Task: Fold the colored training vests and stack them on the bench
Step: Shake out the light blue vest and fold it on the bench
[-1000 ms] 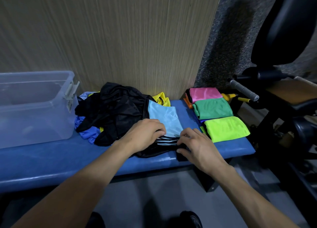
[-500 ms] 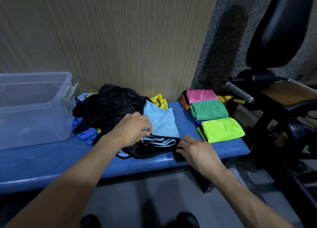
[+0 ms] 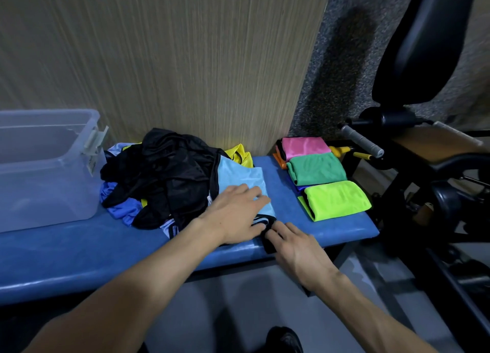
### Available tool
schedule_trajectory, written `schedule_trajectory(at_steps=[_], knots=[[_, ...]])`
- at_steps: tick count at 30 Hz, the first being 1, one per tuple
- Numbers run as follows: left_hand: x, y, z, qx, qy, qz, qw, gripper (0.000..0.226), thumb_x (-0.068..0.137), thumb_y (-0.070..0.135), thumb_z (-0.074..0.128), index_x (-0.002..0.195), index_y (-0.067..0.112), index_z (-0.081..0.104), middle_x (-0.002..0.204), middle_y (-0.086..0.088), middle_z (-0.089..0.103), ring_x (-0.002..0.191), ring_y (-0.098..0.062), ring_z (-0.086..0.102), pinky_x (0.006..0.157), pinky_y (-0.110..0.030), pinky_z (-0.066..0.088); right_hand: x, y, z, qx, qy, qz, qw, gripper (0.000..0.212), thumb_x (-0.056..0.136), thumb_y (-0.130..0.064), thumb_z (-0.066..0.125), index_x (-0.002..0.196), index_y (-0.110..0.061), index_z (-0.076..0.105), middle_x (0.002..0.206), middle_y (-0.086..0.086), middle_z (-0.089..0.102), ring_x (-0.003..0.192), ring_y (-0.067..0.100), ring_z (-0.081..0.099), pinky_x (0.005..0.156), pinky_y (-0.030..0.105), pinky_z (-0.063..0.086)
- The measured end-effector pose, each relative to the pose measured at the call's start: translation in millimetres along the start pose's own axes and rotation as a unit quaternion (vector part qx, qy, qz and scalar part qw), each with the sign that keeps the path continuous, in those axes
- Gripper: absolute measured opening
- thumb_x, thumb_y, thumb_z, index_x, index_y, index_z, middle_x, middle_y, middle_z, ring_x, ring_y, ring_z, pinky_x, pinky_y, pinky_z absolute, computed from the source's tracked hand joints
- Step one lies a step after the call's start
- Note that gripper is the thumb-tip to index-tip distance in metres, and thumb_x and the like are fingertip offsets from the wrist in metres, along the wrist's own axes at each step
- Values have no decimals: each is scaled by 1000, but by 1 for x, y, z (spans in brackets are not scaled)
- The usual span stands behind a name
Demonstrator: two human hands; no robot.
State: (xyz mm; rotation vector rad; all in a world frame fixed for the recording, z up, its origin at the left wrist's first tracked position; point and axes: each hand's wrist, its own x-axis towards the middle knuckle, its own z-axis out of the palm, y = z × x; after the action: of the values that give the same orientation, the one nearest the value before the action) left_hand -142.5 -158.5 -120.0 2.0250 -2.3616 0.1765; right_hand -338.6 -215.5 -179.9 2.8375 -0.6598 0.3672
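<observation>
A light-blue vest (image 3: 238, 179) with black trim lies on the blue bench (image 3: 79, 249), beside a loose heap of black (image 3: 169, 172), blue and yellow vests. My left hand (image 3: 236, 214) presses flat on the light-blue vest's near end. My right hand (image 3: 294, 244) pinches the black trim at the vest's near right corner, by the bench's front edge. Folded pink (image 3: 305, 145), green (image 3: 316, 168) and lime (image 3: 336, 200) vests sit in a row at the bench's right end, with orange and blue ones partly hidden beneath.
A clear plastic bin (image 3: 45, 167) stands on the bench's left part. A wood-panel wall (image 3: 172, 61) runs behind. Black gym equipment (image 3: 424, 153) with a padded seat and grip handle crowds the right side. My shoe (image 3: 285, 339) shows on the grey floor.
My left hand slid right and forward across the light-blue vest, flattening it. My right hand stayed at the near corner, fingers now closed on the black trim.
</observation>
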Motion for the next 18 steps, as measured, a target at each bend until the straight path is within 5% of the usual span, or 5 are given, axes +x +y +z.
schedule_trajectory(at_steps=[2, 7, 9, 12, 18], knots=[[4, 4, 6, -61, -36, 30, 997, 49, 100, 44, 49, 146, 27, 45, 141, 6, 50, 125, -21, 48, 102, -41, 43, -1, -4, 0, -31, 19, 4, 999, 35, 58, -7, 81, 84, -21, 61, 82, -4, 53, 63, 20, 52, 48, 30, 22], [1, 7, 18, -113, -101, 8, 988, 22, 100, 25, 43, 118, 28, 55, 109, 5, 64, 106, -26, 60, 82, -46, 51, -2, -7, -17, 11, 16, 30, 999, 36, 54, -8, 83, 81, -27, 69, 73, -7, 55, 53, 18, 54, 41, 27, 27], [1, 6, 17, -134, -117, -2, 984, 23, 97, 21, 39, 112, 30, 55, 104, 2, 64, 100, -27, 59, 82, -46, 51, 4, -8, -29, 31, 3, 54, 998, 28, 65, -15, 80, 85, -31, 70, 75, -8, 55, 58, 18, 58, 44, 27, 24], [4, 2, 16, -148, -152, -20, 977, 11, 97, 21, 38, 93, 27, 47, 102, -5, 63, 95, -31, 58, 84, -47, 51, 23, 1, -38, 94, -35, 109, 989, 16, 96, -25, 56, 104, -30, 68, 93, -5, 60, 86, 23, 63, 60, 35, 43], [9, -8, 14, -182, -183, -24, 966, 17, 104, 24, 38, 92, 19, 50, 88, -4, 58, 88, -31, 55, 85, -50, 47, 62, 21, -25, 240, -66, 218, 944, 13, 93, -21, 59, 97, -25, 70, 99, -3, 72, 94, 24, 65, 79, 39, 54]])
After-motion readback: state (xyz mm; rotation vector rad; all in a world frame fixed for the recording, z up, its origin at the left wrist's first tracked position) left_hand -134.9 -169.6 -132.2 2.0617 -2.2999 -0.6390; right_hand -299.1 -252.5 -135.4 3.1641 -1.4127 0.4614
